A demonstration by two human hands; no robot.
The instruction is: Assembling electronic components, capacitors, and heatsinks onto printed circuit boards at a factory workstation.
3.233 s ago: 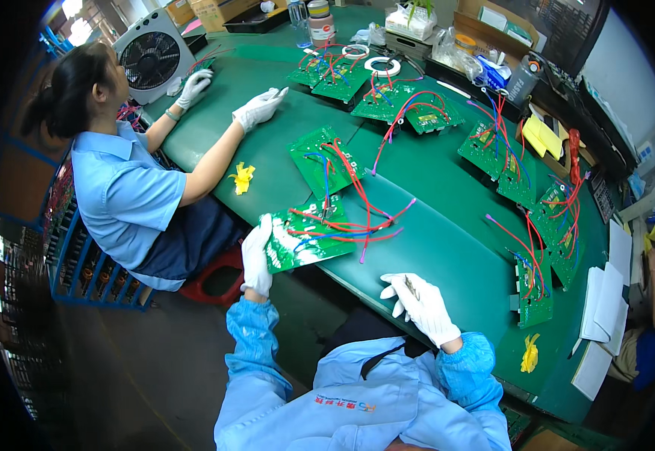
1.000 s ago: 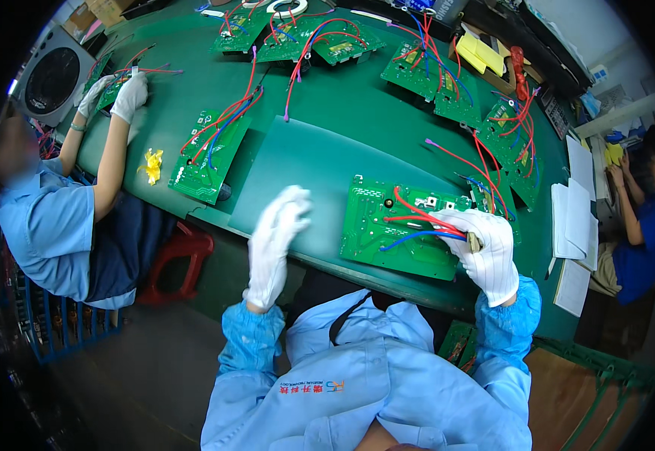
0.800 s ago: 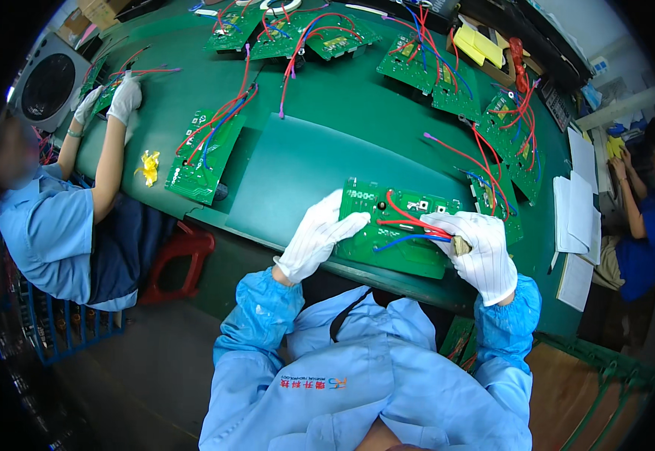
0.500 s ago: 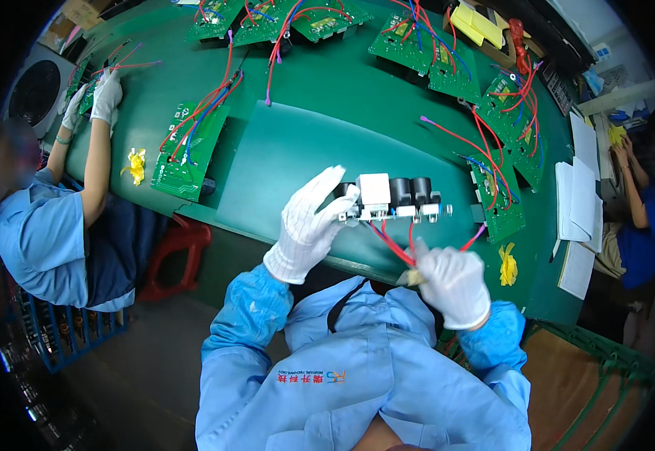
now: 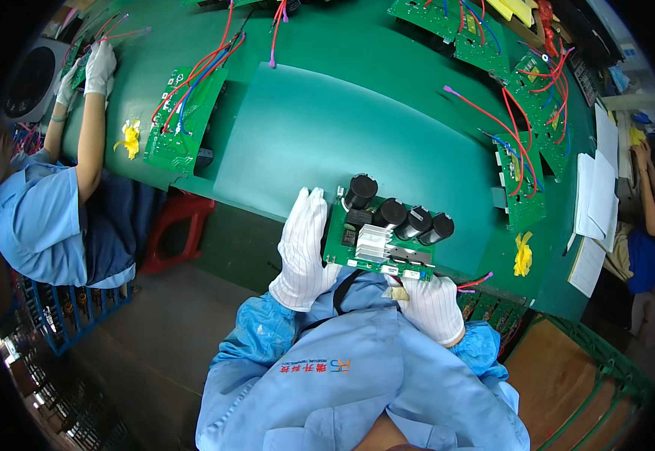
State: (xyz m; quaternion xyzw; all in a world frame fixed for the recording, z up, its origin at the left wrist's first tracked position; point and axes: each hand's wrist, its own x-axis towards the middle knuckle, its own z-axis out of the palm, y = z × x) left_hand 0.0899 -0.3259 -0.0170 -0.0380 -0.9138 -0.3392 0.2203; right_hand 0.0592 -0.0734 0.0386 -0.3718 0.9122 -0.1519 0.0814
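A green circuit board (image 5: pixel 340 246) is held tilted over the table's near edge, its component side facing me. It carries black cylindrical capacitors (image 5: pixel 415 222) and a silver finned heat sink (image 5: pixel 373 244). My left hand (image 5: pixel 302 252), in a white striped glove, is beside the board's left edge with its fingers stretched out and its thumb low near the board's corner. My right hand (image 5: pixel 430 308), also gloved, grips the board at its lower right edge; its fingertips are hidden behind it. A yellowish scrap (image 5: pixel 396 292) shows by this hand. Red wires (image 5: pixel 475 283) stick out past the board's right side.
A smooth green mat (image 5: pixel 305 143) covers the table's middle. More wired boards lie at left (image 5: pixel 184 120) and right (image 5: pixel 519 180). Crumpled yellow pieces (image 5: pixel 523 254) and papers (image 5: pixel 596 195) lie nearby. A co-worker's gloved hands (image 5: pixel 99 69) handle a board at far left; another person is at right.
The board has come lower and nearer to me and turned so its component side shows. My right hand has moved from the wires to its lower edge; my left fingers have straightened.
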